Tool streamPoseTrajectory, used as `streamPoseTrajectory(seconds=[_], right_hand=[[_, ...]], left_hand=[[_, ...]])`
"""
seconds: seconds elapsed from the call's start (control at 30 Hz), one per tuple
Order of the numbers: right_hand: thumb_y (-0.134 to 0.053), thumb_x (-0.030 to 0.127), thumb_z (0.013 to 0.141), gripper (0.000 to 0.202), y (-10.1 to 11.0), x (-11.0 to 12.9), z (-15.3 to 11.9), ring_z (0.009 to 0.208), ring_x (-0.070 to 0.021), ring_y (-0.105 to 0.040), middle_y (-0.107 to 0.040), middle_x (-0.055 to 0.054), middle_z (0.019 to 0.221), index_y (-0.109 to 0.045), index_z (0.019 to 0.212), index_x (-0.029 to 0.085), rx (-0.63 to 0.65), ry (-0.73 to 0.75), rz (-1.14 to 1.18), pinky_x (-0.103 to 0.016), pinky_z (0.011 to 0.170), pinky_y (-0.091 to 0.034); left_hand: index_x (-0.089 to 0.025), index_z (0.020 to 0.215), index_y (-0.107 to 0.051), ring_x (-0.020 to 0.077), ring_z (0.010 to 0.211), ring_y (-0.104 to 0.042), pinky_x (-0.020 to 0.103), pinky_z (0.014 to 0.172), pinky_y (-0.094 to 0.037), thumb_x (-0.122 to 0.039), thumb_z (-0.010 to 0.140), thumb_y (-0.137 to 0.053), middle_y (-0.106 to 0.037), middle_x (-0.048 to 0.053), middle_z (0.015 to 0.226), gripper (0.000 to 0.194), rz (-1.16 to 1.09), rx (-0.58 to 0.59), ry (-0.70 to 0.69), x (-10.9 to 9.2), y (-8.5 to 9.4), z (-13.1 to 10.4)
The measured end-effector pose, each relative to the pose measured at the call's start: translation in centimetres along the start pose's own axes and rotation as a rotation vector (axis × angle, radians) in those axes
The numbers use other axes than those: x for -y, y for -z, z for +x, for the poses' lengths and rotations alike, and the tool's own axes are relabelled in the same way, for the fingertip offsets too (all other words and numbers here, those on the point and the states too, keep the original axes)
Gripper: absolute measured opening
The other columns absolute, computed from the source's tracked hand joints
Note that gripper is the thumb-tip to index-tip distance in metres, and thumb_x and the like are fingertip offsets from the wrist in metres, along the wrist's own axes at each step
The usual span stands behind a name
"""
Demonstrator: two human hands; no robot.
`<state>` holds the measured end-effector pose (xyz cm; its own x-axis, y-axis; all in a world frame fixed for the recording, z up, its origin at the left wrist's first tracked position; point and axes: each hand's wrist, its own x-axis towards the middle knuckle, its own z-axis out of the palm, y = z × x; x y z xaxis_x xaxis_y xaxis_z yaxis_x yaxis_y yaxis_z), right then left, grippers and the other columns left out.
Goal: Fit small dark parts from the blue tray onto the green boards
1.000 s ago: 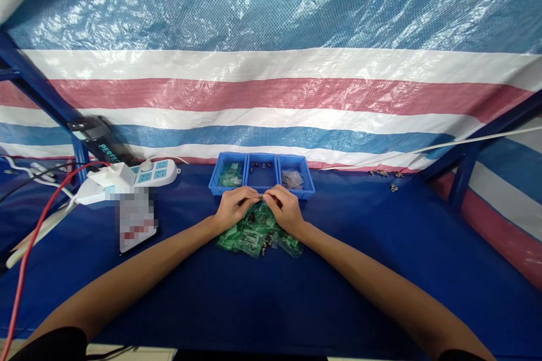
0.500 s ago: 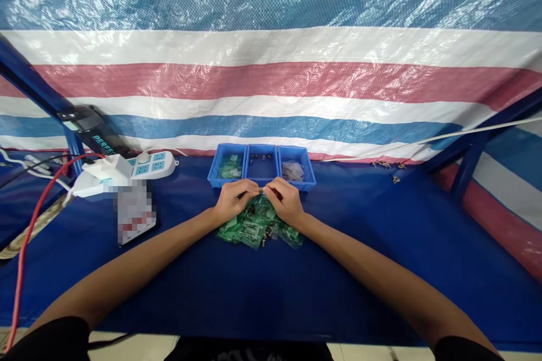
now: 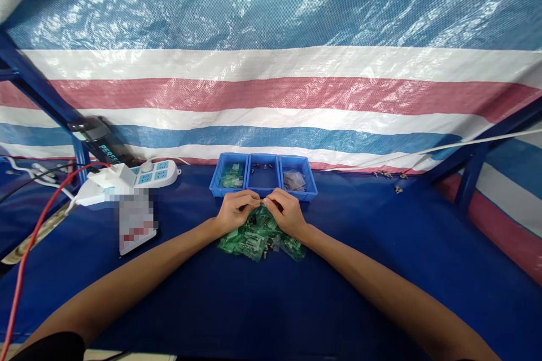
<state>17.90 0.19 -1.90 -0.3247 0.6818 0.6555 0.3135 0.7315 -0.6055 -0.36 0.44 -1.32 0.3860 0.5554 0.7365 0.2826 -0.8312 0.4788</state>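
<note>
My left hand point(image 3: 236, 211) and my right hand point(image 3: 287, 212) meet fingertip to fingertip above a pile of small green plastic packets point(image 3: 253, 244). Both are closed in a pinch on something too small to make out. Small dark and metallic pieces point(image 3: 268, 247) lie among the packets. Just beyond my hands stand three joined blue bins. Green packets lie in the left bin point(image 3: 215, 183), a few small metal parts in the middle bin point(image 3: 263, 181), and clear packets in the right bin point(image 3: 314, 185).
On the left are a white power strip point(image 3: 166, 173), a pixelated flat object point(image 3: 136, 223), a black bottle-like item point(image 3: 101, 141) and a red cable point(image 3: 25, 254). Small brass-coloured parts point(image 3: 398, 189) lie at the back right, near a white cord point(image 3: 466, 142).
The camera view has tilted up, so everything sits lower in the picture. My hands stay pinched together over the pile, with little visible movement of the fingers.
</note>
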Motion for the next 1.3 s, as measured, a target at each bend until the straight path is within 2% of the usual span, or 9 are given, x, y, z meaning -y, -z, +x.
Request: streamPoseTrajectory(seconds=[0.17,0.27,0.47,0.6,0.73,0.83,1.13,1.3], right_hand=[[-0.047,0.023,0.092,0.02,-0.02,0.11,-0.01,0.056,-0.0112,-0.044,-0.047,-0.001,0.065,-0.054,0.074,0.017,-0.009,-0.006,0.008,-0.025,0.054,-0.035],[-0.046,0.024,0.093,0.022,0.05,0.2,0.02,0.057,-0.0115,-0.044,-0.047,0.0,0.065,-0.054,0.074,0.017,-0.033,-0.023,-0.004,-0.026,0.056,-0.035],[-0.045,0.027,0.093,0.026,0.16,0.16,0.06,0.056,-0.0117,-0.043,-0.046,0.0,0.062,-0.052,0.071,0.017,-0.088,-0.05,-0.029,-0.026,0.055,-0.034],[-0.043,0.028,0.094,0.027,0.19,0.14,0.09,0.056,-0.0118,-0.043,-0.046,0.0,0.062,-0.051,0.071,0.018,-0.074,-0.063,-0.029,-0.026,0.056,-0.035],[-0.045,0.03,0.093,0.02,0.25,0.24,0.08,0.055,-0.0116,-0.044,-0.048,0.0,0.065,-0.054,0.079,0.018,-0.036,-0.048,0.0,-0.025,0.053,-0.036],[-0.049,0.031,0.091,0.015,0.23,0.25,-0.01,0.053,-0.0113,-0.045,-0.05,0.0,0.067,-0.055,0.087,0.018,-0.011,-0.025,0.029,-0.024,0.051,-0.037],[-0.048,0.027,0.092,0.014,0.18,0.08,-0.15,0.054,-0.0113,-0.046,-0.052,-0.001,0.068,-0.057,0.086,0.018,-0.022,0.008,-0.012,-0.024,0.053,-0.039],[-0.048,0.028,0.091,0.015,0.36,0.22,-0.05,0.06,-0.0136,-0.05,-0.055,-0.002,0.07,-0.058,0.086,0.018,-0.034,0.001,-0.025,-0.026,0.058,-0.041]], left_hand=[[-0.015,0.078,-0.063,0.0124,0.067,-0.062,0.021,0.058,-0.049,-0.016,0.086,-0.057,-0.066,0.006,0.08,0.01,-0.01,-0.007,0.01,-0.23,0.09,0.03],[-0.015,0.087,-0.064,0.0132,0.07,-0.061,0.023,0.06,-0.05,-0.019,0.086,-0.057,-0.065,0.007,0.081,0.007,-0.003,0.006,0.049,-0.52,0.27,0.24],[-0.016,0.099,-0.063,0.0074,0.052,-0.05,0.022,0.052,-0.046,-0.026,0.086,-0.058,-0.064,0.009,0.093,0.017,0.037,0.035,0.07,-0.41,0.3,0.37],[-0.017,0.101,-0.064,0.0103,0.06,-0.056,0.022,0.055,-0.048,-0.024,0.087,-0.058,-0.065,0.008,0.092,0.018,0.045,0.021,0.068,-0.29,0.17,0.38],[-0.016,0.099,-0.065,0.0158,0.077,-0.063,0.025,0.066,-0.053,-0.023,0.088,-0.056,-0.067,0.008,0.088,0.016,0.059,0.002,0.079,-0.59,0.17,0.54],[-0.016,0.097,-0.066,0.0148,0.073,-0.065,0.024,0.064,-0.053,-0.025,0.089,-0.055,-0.069,0.006,0.084,0.016,0.074,-0.018,0.097,-0.79,0.19,0.55],[-0.015,0.089,-0.067,0.0124,0.064,-0.065,0.02,0.059,-0.052,-0.027,0.086,-0.059,-0.071,0.004,0.078,0.015,0.113,-0.039,0.113,-0.55,0.19,0.26],[-0.014,0.09,-0.067,0.0123,0.063,-0.064,0.021,0.062,-0.052,-0.027,0.087,-0.058,-0.071,0.005,0.078,0.016,0.111,-0.03,0.134,-0.79,0.17,0.46]])
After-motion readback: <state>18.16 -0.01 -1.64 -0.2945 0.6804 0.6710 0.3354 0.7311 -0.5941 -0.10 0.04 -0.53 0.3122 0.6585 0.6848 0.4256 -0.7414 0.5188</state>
